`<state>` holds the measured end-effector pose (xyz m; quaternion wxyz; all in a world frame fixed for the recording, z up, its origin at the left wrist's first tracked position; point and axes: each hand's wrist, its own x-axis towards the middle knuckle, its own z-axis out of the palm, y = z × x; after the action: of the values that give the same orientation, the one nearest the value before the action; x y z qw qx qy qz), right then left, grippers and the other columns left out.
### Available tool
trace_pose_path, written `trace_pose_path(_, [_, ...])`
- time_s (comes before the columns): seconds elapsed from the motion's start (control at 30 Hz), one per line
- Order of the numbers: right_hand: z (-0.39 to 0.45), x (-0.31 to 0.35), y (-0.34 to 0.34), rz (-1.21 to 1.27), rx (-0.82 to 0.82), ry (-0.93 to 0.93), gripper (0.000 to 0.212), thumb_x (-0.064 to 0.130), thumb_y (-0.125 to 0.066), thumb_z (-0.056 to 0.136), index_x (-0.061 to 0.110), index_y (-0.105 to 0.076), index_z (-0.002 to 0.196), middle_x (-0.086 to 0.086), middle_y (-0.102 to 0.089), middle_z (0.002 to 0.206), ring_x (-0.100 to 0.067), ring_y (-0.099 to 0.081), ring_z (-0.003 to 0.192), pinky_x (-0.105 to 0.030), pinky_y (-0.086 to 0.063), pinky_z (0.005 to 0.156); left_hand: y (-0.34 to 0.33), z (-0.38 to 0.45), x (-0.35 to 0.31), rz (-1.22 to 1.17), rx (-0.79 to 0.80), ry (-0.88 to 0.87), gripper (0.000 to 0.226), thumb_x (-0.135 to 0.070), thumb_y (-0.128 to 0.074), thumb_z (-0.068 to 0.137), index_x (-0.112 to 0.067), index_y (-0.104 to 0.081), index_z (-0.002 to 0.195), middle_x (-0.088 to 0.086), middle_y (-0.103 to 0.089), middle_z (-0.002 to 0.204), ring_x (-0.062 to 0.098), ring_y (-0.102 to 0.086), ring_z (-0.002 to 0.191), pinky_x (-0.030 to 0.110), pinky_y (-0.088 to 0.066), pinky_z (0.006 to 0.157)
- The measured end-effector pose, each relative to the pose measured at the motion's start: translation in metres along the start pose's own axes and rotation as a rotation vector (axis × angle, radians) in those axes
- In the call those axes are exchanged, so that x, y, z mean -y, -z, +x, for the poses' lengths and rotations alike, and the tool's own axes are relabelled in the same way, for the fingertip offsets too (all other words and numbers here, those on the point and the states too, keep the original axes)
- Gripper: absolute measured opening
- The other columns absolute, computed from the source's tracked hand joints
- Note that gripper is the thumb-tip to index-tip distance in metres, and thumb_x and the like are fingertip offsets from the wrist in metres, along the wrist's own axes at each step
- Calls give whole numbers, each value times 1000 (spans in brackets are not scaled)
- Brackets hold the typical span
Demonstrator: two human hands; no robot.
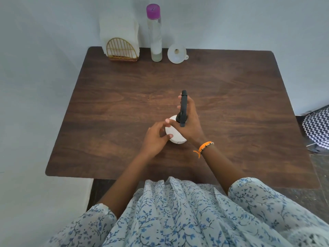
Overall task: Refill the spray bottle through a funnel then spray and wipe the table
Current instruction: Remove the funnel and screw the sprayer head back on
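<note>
A white spray bottle [175, 135] with a black spray head [183, 107] stands near the middle of the brown wooden table [110, 107]. My right hand [191, 122] grips the black spray head from the right. My left hand [154, 138] holds the white bottle body from the left, thumb and fingers curled against it. At the back of the table a white funnel [176, 53] lies wide mouth up. Beside it on the left stands a tall clear bottle [155, 36] with a purple cap, liquid low in it.
White paper napkins [119, 31] stand in a gold wire holder [122, 50] at the table's back left, against the pale wall. A black-and-white zigzag fabric [317, 129] lies on the floor at the right.
</note>
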<state>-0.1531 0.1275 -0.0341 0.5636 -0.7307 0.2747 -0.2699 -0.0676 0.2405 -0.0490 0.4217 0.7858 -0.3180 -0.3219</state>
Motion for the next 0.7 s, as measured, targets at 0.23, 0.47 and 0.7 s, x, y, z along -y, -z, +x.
trace_pose_path(0.23, [-3, -12, -12, -28, -168, 44, 53, 9, -72, 76, 4, -48, 124, -3, -58, 110, -1, -53, 73, -17, -46, 75, -4, -13, -3, -75, -31, 36, 42, 7, -62, 81, -11, -62, 119, -1, -60, 117, 9, -59, 104, 2, -41, 84])
trace_pose_path(0.47, [11, -9, -14, 81, -215, 4, 32, 18, -71, 78, 8, -52, 103, 18, -58, 79, -11, -54, 66, -30, -49, 69, -13, -36, -6, -206, -140, 165, 28, -2, -61, 87, -22, -67, 106, -13, -61, 105, 1, -55, 97, 2, -41, 81])
trace_pose_path(0.7, [33, 17, -33, 196, 156, -105, 20, 14, -72, 81, 5, -60, 94, 5, -59, 76, -15, -54, 64, -33, -50, 56, 16, -62, 7, -228, -345, 214, 22, -10, -59, 91, -27, -65, 104, -14, -61, 106, -3, -57, 97, 2, -41, 79])
